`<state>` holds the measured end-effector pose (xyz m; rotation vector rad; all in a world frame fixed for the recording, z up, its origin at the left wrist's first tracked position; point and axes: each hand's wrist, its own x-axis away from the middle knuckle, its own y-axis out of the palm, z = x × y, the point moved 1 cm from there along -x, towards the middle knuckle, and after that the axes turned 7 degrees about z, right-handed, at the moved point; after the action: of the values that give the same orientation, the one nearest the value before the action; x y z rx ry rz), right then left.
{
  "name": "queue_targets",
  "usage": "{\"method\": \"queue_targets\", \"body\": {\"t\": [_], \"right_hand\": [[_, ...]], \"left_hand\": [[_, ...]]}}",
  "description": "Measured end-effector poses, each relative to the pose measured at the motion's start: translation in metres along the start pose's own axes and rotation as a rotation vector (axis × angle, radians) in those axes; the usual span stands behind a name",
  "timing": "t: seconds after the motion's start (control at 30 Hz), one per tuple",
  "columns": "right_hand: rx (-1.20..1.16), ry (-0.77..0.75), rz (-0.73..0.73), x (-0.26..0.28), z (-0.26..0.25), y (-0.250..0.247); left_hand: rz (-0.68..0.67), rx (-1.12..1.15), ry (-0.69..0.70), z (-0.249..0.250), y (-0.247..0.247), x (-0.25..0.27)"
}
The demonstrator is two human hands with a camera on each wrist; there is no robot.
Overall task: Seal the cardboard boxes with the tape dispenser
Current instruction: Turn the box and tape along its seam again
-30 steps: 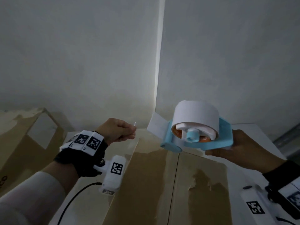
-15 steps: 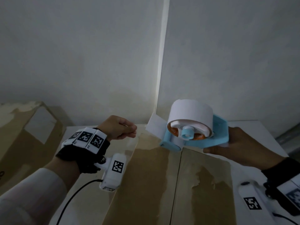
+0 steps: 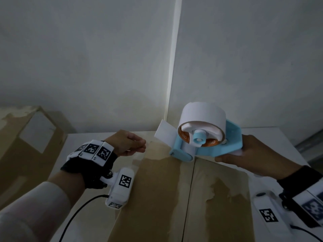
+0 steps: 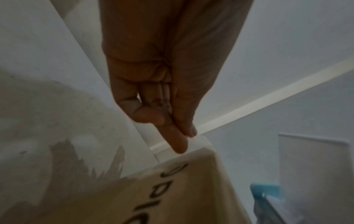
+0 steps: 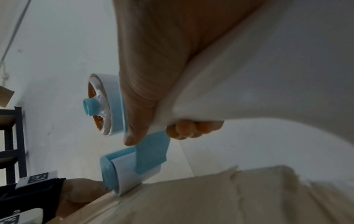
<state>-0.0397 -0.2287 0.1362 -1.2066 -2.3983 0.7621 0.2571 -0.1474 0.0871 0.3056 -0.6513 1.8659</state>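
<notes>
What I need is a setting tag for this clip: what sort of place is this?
Likely a packing or storage room: a cardboard box on a white table, a tape dispenser in the right hand, and a dark metal shelf rack.

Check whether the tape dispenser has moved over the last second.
Yes, slightly. The tape dispenser in the right hand has shifted left toward the wall corner and dropped closer to the far end of the box seam.
</notes>
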Motion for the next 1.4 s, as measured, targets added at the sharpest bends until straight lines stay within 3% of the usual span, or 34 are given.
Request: {"method": "queue_targets", "body": {"t": [0.3, 0.4, 0.53, 0.6, 0.67, 0.77, 0.87, 1.07, 1.13, 1.2, 1.27, 1.4], "right_hand": [[-0.013, 0.023, 0.000, 0.002, 0.002, 0.002], [0.004, 0.013, 0.003, 0.001, 0.005, 0.001], [-0.007, 0.031, 0.016, 0.003, 0.006, 0.002], [-0.015, 0.038, 0.007, 0.003, 0.007, 0.002], [-0.010, 0.033, 0.002, 0.003, 0.006, 0.001], [0.005, 0.026, 0.008, 0.003, 0.004, 0.001], [0.061, 0.007, 0.004, 0.004, 0.003, 0.003], [0.093, -0.011, -0.007, 0.005, 0.002, 0.001], [0.154, -0.045, -0.018, 0.004, 0.002, 0.001], [0.163, -0.059, -0.005, 0.004, 0.001, 0.000], [0.140, -0.089, -0.009, 0.005, 0.000, 0.001], [0.099, -0.072, -0.006, 0.010, 0.000, 0.000]], "left_hand": [[-0.100, -0.124, -0.042, 0.005, 0.007, -0.008], [-0.147, -0.266, -0.061, 0.009, 0.012, -0.004], [-0.276, -0.427, -0.267, -0.015, 0.018, 0.010], [-0.323, -0.464, -0.300, -0.024, 0.017, 0.013], [-0.244, -0.420, -0.232, -0.019, 0.010, 0.012], [-0.100, -0.268, -0.007, 0.002, 0.003, 0.015], [-0.172, -0.222, 0.110, 0.014, 0.008, 0.025], [-0.185, -0.581, 0.040, 0.005, 0.012, 0.041], [-0.116, -0.769, 0.131, 0.014, 0.011, 0.047], [-0.001, -0.945, 0.326, 0.026, 0.018, 0.053], [0.010, -0.998, 0.407, 0.033, 0.035, 0.063], [-0.127, -1.234, 0.228, 0.017, 0.073, 0.074]]}}
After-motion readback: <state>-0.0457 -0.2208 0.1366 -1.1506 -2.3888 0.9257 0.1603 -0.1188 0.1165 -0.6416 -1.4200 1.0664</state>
